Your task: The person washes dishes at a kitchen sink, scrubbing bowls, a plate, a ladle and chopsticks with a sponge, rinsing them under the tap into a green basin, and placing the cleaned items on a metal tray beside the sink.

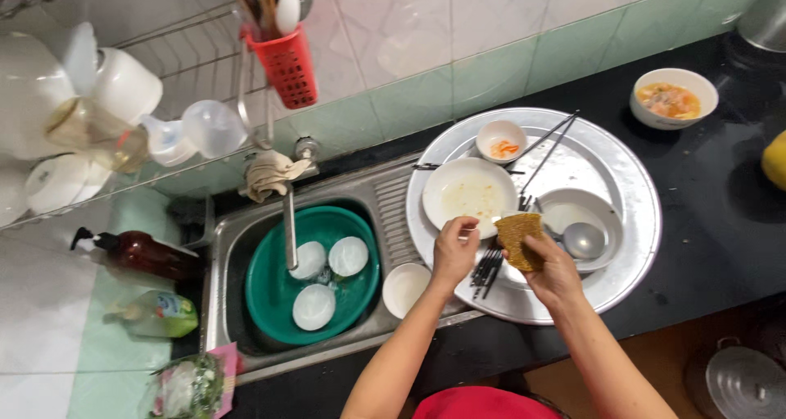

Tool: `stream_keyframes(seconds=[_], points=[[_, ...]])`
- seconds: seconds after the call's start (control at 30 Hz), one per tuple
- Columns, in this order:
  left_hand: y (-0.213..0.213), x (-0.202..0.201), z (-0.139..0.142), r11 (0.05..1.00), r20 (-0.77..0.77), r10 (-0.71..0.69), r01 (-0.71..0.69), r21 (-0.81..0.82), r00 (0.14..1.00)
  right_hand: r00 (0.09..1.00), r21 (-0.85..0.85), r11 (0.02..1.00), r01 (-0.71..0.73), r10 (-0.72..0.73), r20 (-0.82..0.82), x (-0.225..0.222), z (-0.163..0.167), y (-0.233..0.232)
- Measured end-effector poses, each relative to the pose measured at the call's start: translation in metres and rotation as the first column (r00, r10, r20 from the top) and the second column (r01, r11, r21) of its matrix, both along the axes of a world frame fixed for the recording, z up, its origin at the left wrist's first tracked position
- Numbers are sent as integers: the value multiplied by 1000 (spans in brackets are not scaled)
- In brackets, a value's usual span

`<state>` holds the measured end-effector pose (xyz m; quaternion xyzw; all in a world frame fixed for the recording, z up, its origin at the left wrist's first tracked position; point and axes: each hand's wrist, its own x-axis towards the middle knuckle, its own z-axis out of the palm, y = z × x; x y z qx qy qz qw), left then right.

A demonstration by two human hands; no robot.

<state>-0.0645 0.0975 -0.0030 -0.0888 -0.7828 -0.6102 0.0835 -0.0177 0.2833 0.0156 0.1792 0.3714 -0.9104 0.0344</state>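
- the right hand (550, 265) is closed around a yellow-brown scouring sponge (519, 237), fingers wrapped over its lower edge so the pad stands up above the knuckles, just right of the frame's centre.
- the left hand (453, 251) sits just beside the sponge to its left, fingers curled and pinched on something small at the rim of a white plate (468, 194); what it grips is too small to make out.
- both hands hover over a large round metal tray (624, 191) on the black counter (711, 222), right of centre.
- on the tray: the white plate with smears, a small white dish (500, 140) with orange scraps above it, a white bowl (580, 214) holding a metal ladle (583, 240) just right of the sponge, and dark chopsticks (486, 271) partly hidden under the hands.
- thin metal chopsticks (547, 152) lean across the upper tray.
- left of the tray, a small white bowl (405, 288) stands on the sink's edge.
- the steel sink (229, 247) at lower centre-left holds a green basin (274, 296) with three white bowls under the tap (289, 226).
- a bowl of food (673, 98) stands apart at the upper right.
- a red utensil holder (285, 65) hangs at the top, its contents cut off by the frame.
- a brown pump bottle (147, 255) and a green bottle (160, 314) lie at the left edge.
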Motion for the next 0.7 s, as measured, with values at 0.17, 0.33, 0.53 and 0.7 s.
stream_keyframes(seconds=[0.17,0.33,0.53,0.7], points=[[74,1,22,971,-312,-65,-13,-241,948,998,264,962,64,-61,-22,2,6,88],[116,-5,26,963,-287,23,-99,-252,958,996,872,488,-35,89,-10,-29,6,163],[90,1,5,902,-258,282,-347,-256,924,951,977,-199,-77,280,132,-71,0,202],[20,23,-15,796,-208,461,-506,-334,863,926,991,-132,-13,372,61,-88,-2,201]])
